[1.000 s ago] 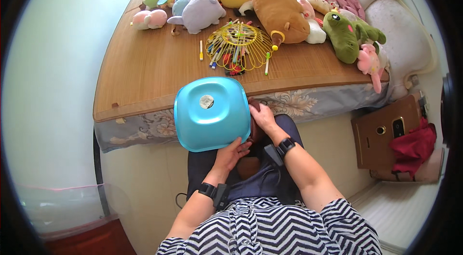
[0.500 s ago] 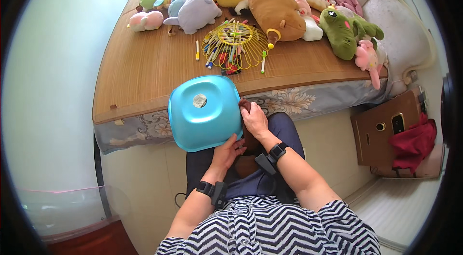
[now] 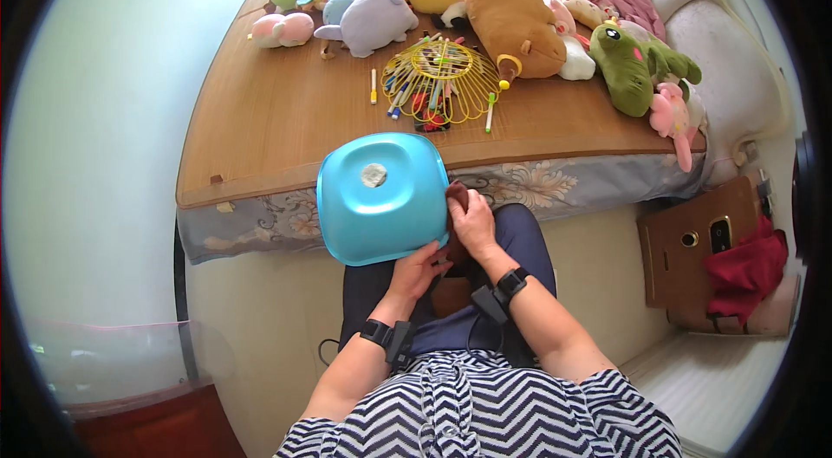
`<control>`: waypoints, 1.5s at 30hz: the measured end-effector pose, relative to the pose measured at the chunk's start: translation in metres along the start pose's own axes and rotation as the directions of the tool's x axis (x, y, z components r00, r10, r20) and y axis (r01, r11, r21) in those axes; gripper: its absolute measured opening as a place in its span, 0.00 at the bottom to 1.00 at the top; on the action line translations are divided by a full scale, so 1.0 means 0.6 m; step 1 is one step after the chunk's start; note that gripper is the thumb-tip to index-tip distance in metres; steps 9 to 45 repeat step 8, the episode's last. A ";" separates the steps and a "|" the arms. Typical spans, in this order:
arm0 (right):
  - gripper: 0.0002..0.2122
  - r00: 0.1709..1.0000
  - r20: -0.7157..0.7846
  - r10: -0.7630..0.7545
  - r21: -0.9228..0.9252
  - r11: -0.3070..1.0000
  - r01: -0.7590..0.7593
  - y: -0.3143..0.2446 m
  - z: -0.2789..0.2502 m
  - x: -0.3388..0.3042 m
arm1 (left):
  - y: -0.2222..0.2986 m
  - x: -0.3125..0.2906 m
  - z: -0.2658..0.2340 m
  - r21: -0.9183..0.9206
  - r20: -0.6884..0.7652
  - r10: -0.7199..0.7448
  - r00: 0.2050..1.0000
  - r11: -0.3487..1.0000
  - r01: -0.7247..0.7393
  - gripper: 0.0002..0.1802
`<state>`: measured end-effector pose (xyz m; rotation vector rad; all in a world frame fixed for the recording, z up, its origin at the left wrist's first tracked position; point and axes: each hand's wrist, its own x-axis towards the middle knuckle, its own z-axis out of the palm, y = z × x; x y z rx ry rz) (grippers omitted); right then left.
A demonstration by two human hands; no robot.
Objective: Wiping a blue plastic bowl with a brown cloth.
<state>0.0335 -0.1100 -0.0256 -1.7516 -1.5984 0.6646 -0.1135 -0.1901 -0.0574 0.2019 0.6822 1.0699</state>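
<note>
A shiny light-blue basin (image 3: 381, 220) with rounded corners and a pale round patch (image 3: 373, 175) is tilted over my lap, by the bed's front edge. At its lower right corner, my left hand (image 3: 419, 269) has its fingers curled at the rim and grips the basin. My right hand (image 3: 472, 222) is closed on a dark brown cloth (image 3: 457, 194) and presses it at the basin's right rim. Part of the cloth hangs down between my hands. The fingertips of both hands are partly hidden.
On the bed's bamboo mat (image 3: 277, 129) lie a yellow wire basket (image 3: 481, 94) with several marker pens, and many plush toys, among them a brown one (image 3: 511, 25) and a green one (image 3: 620, 68). A brown cabinet (image 3: 667, 263) with a red cloth (image 3: 747, 272) stands at the right.
The whole view has shifted slightly, with bed and toys further right in the picture. Both hands keep their places on the basin and cloth; the brown cloth has bunched a little.
</note>
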 end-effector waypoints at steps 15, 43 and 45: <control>0.18 0.752 0.655 0.074 0.624 0.509 -0.593 0.063 -0.033 0.032 | 0.013 -0.011 0.021 0.156 0.098 -0.024 0.995 0.988 0.008 0.20; 0.18 0.752 0.655 0.074 0.624 0.509 -0.593 0.063 -0.033 0.032 | 0.013 -0.011 0.021 0.156 0.098 -0.024 0.995 0.988 0.008 0.20; 0.18 0.752 0.655 0.074 0.624 0.509 -0.593 0.063 -0.033 0.032 | 0.013 -0.011 0.021 0.156 0.098 -0.024 0.995 0.988 0.008 0.20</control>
